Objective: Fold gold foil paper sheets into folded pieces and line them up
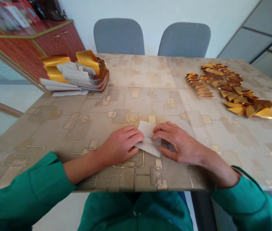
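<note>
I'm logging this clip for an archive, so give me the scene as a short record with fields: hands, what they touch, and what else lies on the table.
left hand: left hand flat on the white paper sheet, fingers pressing its left edge
right hand: right hand pressing the same sheet from the right
paper: lies on the table, partly folded, white side up
far left: stack of gold-and-white sheets
far right: pile of folded gold pieces
behind table: two grey chairs
sleeves: green
</note>
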Tool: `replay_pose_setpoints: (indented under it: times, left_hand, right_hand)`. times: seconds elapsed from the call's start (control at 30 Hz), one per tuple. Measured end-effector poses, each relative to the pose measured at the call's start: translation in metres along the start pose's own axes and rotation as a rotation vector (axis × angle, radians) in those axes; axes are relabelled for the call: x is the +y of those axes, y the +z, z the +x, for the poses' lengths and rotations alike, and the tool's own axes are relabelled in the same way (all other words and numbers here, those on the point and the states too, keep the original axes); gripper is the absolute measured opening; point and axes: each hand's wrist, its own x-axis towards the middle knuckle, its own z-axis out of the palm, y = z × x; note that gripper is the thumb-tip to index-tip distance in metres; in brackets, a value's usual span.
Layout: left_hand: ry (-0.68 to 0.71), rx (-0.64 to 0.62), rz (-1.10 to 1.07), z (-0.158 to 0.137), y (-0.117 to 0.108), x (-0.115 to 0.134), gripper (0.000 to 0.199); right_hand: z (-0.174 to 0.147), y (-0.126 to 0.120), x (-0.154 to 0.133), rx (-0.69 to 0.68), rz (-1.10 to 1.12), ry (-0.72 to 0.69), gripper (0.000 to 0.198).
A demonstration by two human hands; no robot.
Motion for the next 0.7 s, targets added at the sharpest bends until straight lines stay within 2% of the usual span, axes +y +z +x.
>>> replay_pose_setpoints:
  times: [0.3, 0.37, 0.5, 0.7]
  left_hand:
    - [-0.068, 0.036, -0.033, 0.0004, 0.0013, -0.0045, 0.009]
    - [-0.056, 0.034, -0.04, 0.0004, 0.0006, -0.0059, 0.01]
    - [-0.061, 0.045, -0.044, 0.001, -0.0008, -0.0073, 0.011]
    - [-0.099, 0.033, -0.021, 0.0019, -0.0008, -0.0058, 0.016]
  right_hand:
    - [-0.0019, 0.0058, -0.0008, -0.041, -0.062, 0.052, 0.057]
    - [-0.0022, 0.0065, -0.001, -0.036, -0.064, 0.055, 0.055]
    - [-0.0017, 0.0069, -0.0033, -0.02, -0.063, 0.068, 0.039]
    - [0.0001, 0.0079, -0.0063, -0.022, -0.09, 0.086, 0.049]
